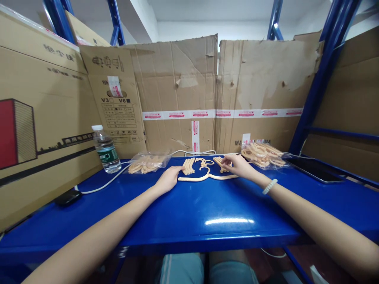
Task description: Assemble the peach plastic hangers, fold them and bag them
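A beige folding hanger (195,179) lies spread on the blue table, its hook pointing away from me. Behind its left arm is a neat row of beige hanger arms (188,166). Another row of hanger arms (218,161) lies to the right, partly covered by my right hand. Loose beige hooks (204,162) are between the two rows. My left hand (168,179) rests on the table, fingers stretched out, fingertips at the left row and near the hanger's end. My right hand (240,167) has its thumb and fingers closed on a hanger arm in the right row.
Clear bags of beige hanger parts lie left (146,163) and right (263,154). A water bottle (106,152), a black device (68,198) and a white cable (102,185) are at left. A dark tablet (315,169) lies right. Cardboard (177,90) walls the back.
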The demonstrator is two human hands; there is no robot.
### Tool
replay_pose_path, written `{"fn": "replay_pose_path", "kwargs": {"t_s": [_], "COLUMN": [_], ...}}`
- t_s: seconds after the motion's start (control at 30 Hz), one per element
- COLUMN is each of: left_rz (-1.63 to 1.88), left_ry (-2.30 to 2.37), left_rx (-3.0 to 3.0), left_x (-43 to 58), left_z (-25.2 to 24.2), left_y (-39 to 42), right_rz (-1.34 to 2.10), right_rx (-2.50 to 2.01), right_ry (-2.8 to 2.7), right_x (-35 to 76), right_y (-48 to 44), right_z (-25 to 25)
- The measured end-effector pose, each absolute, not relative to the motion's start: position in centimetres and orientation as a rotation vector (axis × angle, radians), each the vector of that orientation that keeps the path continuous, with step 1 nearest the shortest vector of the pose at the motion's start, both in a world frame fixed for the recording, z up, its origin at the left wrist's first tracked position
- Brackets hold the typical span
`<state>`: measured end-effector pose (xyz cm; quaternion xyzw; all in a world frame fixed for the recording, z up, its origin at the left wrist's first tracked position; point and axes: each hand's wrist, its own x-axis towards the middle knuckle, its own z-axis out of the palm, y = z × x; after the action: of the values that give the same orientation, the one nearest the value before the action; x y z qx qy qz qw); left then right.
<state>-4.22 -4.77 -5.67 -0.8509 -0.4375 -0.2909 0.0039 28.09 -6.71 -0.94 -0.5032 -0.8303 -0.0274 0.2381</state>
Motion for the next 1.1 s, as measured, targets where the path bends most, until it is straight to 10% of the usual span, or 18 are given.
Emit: {"fn": "replay_pose_path", "kwargs": {"t_s": [0.7,1.1], "left_rz": [-0.935,-1.416], "left_ry": [-1.366,-1.234], "left_rx": [-2.678,-2.585], "left_x": [-4.2,-2.2], "left_z": [-5.3,-1.6], "left_y": [-5.2,-8.6], "right_rz": [0.001,0.672], "right_rx": [-1.334,-1.026], "right_ry": [-2.269,-1.635], "right_x": [23.9,25.7], "right_y": [-2.1,-11.3], "right_z": [1.2,-0.6]}}
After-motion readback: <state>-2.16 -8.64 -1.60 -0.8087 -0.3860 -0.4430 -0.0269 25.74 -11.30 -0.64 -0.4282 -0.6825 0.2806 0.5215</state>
